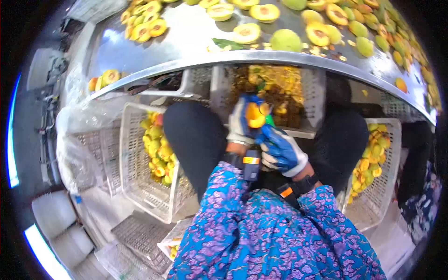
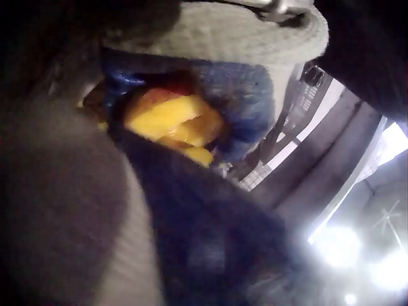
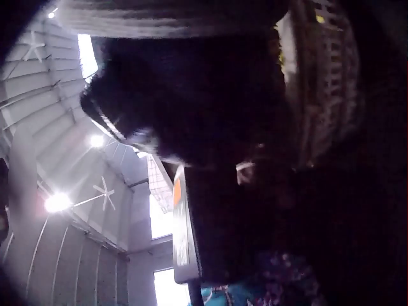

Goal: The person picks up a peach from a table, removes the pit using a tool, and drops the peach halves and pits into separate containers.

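Note:
My left hand (image 1: 239, 123), in a white and blue glove, holds a cut peach (image 1: 256, 115) with bare yellow flesh. In the left wrist view the peach (image 2: 159, 121) shows red skin along one edge, with blue-coated glove fingers around it. Close beside it, my right hand (image 1: 284, 151) in a similar glove has its fingers curled round a small green tool (image 1: 269, 121). The tool's working end is hidden against the peach, and its exact kind cannot be told. In the right wrist view the gloved right hand (image 3: 185, 95) is mostly dark.
Below the hands is a white crate (image 1: 316, 100) with yellow peelings (image 1: 280, 81). Crates of peaches stand by the left knee (image 1: 158, 144) and right knee (image 1: 373, 154). A metal table (image 1: 186, 42) edges the space ahead, bearing peach halves (image 1: 265, 13) and whole peaches (image 1: 285, 40).

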`<act>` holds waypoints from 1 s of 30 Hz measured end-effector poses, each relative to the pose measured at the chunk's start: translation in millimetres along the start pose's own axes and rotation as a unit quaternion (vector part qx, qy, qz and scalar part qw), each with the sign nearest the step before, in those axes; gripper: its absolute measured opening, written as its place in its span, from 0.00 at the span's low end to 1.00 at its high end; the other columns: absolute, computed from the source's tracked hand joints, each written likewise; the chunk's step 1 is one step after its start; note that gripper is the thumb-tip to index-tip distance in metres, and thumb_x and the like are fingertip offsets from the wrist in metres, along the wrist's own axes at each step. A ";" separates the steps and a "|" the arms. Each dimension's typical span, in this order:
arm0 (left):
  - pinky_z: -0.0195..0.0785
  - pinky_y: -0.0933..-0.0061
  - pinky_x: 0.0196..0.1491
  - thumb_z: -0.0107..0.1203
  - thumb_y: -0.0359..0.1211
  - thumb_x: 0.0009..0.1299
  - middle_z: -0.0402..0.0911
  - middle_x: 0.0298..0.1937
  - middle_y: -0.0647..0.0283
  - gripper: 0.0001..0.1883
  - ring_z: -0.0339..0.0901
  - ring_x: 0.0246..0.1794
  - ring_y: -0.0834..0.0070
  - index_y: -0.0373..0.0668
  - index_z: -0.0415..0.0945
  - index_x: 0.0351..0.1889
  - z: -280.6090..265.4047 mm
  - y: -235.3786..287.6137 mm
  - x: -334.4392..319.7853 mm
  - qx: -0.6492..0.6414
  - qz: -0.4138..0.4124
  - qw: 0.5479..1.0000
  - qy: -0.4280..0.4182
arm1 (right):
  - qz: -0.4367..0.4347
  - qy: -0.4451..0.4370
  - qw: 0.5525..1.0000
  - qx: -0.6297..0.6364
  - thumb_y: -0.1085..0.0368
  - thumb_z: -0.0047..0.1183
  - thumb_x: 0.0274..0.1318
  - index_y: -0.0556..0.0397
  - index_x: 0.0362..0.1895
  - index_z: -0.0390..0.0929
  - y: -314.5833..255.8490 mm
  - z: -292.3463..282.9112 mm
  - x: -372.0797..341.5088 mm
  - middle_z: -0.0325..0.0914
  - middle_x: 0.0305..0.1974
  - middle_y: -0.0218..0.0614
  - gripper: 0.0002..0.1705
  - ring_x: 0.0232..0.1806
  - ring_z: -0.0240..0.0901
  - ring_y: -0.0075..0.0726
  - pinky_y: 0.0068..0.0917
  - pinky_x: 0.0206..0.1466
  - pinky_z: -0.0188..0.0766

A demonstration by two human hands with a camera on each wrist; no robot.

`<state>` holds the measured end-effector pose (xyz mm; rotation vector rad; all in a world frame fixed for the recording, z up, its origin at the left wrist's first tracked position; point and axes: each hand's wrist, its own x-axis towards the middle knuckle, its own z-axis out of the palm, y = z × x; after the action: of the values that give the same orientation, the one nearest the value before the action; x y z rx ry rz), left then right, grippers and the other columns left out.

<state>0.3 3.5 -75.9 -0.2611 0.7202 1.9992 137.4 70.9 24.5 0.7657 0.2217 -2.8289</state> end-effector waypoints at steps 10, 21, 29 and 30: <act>0.68 0.56 0.48 0.40 0.52 0.69 0.76 0.41 0.60 0.22 0.73 0.44 0.61 0.44 0.72 0.43 49.8 20.2 -17.7 0.010 0.039 0.999 -0.019 | -0.137 0.373 0.644 -0.654 0.50 0.50 0.53 0.57 0.37 0.72 -9.6 -39.9 15.8 0.74 0.34 0.54 0.21 0.38 0.71 0.58 0.42 0.40 0.65; 0.68 0.71 0.44 0.55 0.35 0.62 0.79 0.37 0.59 0.13 0.76 0.37 0.70 0.34 0.76 0.38 -15.6 284.6 -189.5 0.656 0.291 0.580 0.385 | -0.123 0.312 0.662 -0.670 0.45 0.47 0.51 0.54 0.37 0.74 -1.9 -34.4 16.4 0.74 0.34 0.57 0.24 0.40 0.71 0.61 0.49 0.42 0.66; 0.69 0.77 0.40 0.57 0.26 0.59 0.80 0.38 0.62 0.15 0.75 0.34 0.79 0.32 0.74 0.45 161.7 195.7 -62.8 0.703 0.395 0.582 0.105 | -0.078 0.302 0.651 -0.692 0.42 0.41 0.55 0.52 0.44 0.69 -4.2 -22.1 7.6 0.74 0.36 0.56 0.27 0.40 0.70 0.63 0.51 0.42 0.65; 0.69 0.77 0.41 0.58 0.28 0.57 0.80 0.37 0.60 0.17 0.77 0.34 0.78 0.34 0.74 0.45 187.0 184.7 -39.4 0.760 0.383 0.522 0.062 | -0.079 0.302 0.653 -0.690 0.43 0.41 0.56 0.52 0.44 0.69 -3.2 -20.1 7.4 0.75 0.36 0.56 0.26 0.39 0.70 0.63 0.51 0.42 0.65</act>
<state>-116.0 17.1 162.7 1.1662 2.6625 1.1963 140.0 76.7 3.8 1.1022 2.1907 -1.4475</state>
